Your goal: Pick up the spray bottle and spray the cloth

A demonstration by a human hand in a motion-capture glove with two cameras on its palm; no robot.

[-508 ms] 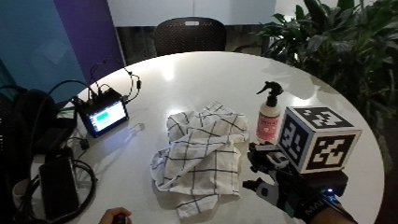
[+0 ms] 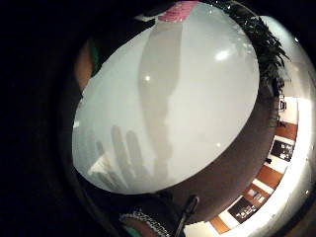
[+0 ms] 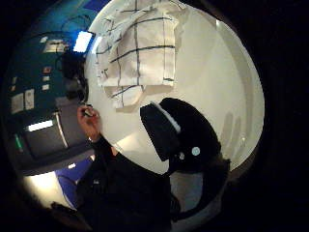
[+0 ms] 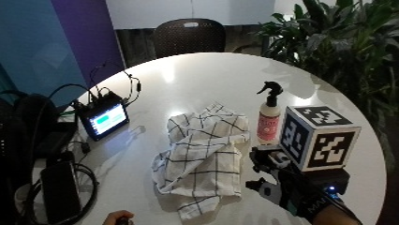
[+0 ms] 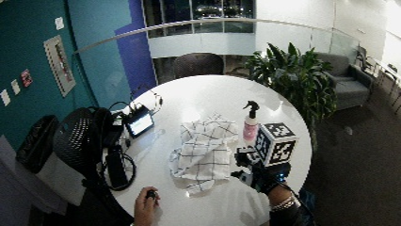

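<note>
— Pink-bodied spray bottle (image 4: 269,121) stands upright on the worktop (image 4: 187,79), just right of the checked cloth (image 4: 201,159).
— And the gloved right hand (image 4: 293,190)?
— Nearer the person, bottle straight ahead beyond it, long axis vertical. Grip holds nothing; finger posture I cannot tell.

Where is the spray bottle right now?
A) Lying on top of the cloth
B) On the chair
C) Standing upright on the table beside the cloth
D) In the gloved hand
C: the bottle stands upright on the table, right beside the cloth, while the hand is apart from it.
</note>
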